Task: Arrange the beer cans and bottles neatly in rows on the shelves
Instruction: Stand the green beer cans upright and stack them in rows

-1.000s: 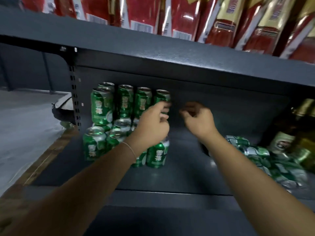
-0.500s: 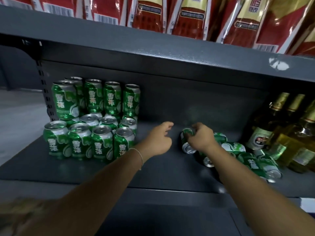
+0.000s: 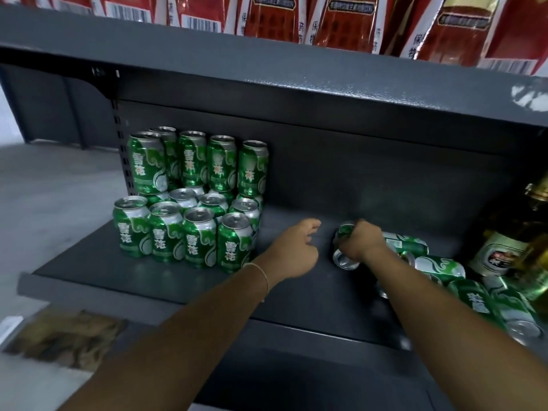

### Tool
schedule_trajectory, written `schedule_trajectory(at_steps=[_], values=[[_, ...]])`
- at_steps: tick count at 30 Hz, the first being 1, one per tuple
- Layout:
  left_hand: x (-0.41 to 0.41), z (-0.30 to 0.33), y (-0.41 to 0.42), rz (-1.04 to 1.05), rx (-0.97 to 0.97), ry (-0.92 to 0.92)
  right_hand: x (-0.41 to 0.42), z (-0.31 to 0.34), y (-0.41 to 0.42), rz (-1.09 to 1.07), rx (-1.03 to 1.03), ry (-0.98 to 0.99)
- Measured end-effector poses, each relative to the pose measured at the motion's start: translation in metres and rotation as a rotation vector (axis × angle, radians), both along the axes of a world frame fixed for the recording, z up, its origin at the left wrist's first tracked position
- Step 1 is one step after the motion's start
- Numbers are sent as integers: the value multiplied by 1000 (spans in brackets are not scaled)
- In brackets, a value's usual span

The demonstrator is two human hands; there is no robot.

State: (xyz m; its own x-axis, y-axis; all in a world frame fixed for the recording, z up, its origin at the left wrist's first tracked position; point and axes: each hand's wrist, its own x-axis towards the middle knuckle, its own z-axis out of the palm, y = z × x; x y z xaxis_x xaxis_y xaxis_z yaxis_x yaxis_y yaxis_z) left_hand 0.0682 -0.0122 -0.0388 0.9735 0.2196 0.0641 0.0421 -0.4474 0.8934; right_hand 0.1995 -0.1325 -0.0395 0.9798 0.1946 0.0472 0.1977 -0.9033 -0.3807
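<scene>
The can point(image 3: 344, 247) that matters now lies on its side at the centre right of the frame, on the dark shelf point(image 3: 124, 271), with its silver end facing the camera. The right hand point(image 3: 360, 244) is curled over the top of it and grasps it. The left hand point(image 3: 292, 252) is just to the left of it, loosely curled and holding nothing, not touching the can.

In my judgement the step is to lift this can and stand it beside the standing cans point(image 3: 189, 235) at the left. To do it well, the hand should turn the can upright while it is in the air, not roll it on the shelf, and put it down with the label to the front like the others. The free hand can steady the nearest standing can point(image 3: 235, 243), because the stacked upper cans point(image 3: 221, 163) could fall if this block is pushed.

Between the standing block and the grasped can there is a bare strip of shelf, enough room for a new column, I think. More loose cans point(image 3: 439, 266) lie on their sides at the lower right, close to the front edge, so they may roll off. Bottles point(image 3: 504, 250) stand at the far right. The upper shelf point(image 3: 296, 81) hangs low over the space, so the lift should stay small.
</scene>
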Motion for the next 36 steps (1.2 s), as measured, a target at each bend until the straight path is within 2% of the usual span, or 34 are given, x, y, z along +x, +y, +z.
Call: schedule_trajectory(at_steps=[5,9,12,15,17,22,26,29,33,36], values=[[-5,0,7,-14,47,0,-4,7,13,14,-85,148],[-9,0,17,-10,47,9,-6,5,17,-16,4,145],[-11,2,23,-7,45,5,-8,2,16,-74,308,186],[-10,9,27,-7,21,-5,-14,4,15,-77,826,350],[-8,16,31,6,-21,-15,-22,11,13,14,1088,479],[-6,37,37,82,-108,-62,-38,26,13,274,1379,570],[-15,54,41,29,-211,-106,-50,33,22,450,1396,561],[-22,59,54,13,-194,-135,-59,42,31,495,1393,536],[-34,59,72,38,-238,-173,-74,62,55,568,1225,435],[-43,57,88,71,-215,-256,-82,67,73,610,1198,445]])
